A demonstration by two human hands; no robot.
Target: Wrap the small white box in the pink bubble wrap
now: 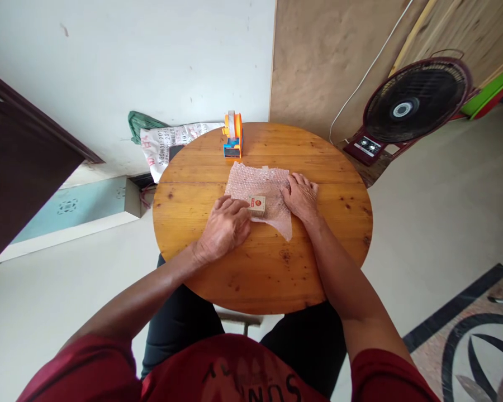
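Observation:
A sheet of clear pinkish bubble wrap (255,177) lies spread on the round wooden table (255,273). On its lower part rests a small cardboard box (257,205), light-coloured with a red mark on top. My left hand (227,226) is curled at the left end of this box, fingertips against it; the thumb is hidden beneath the hand. My right hand (302,196) lies on the right edge of the bubble wrap, its fingers stretched out and holding nothing.
An orange and blue tape dispenser (233,135) stands near the table's far edge. Beyond the table at left is a printed white sack (163,146). A dark red fan (414,103) stands at the right, and a white cable (369,72) runs down the wall.

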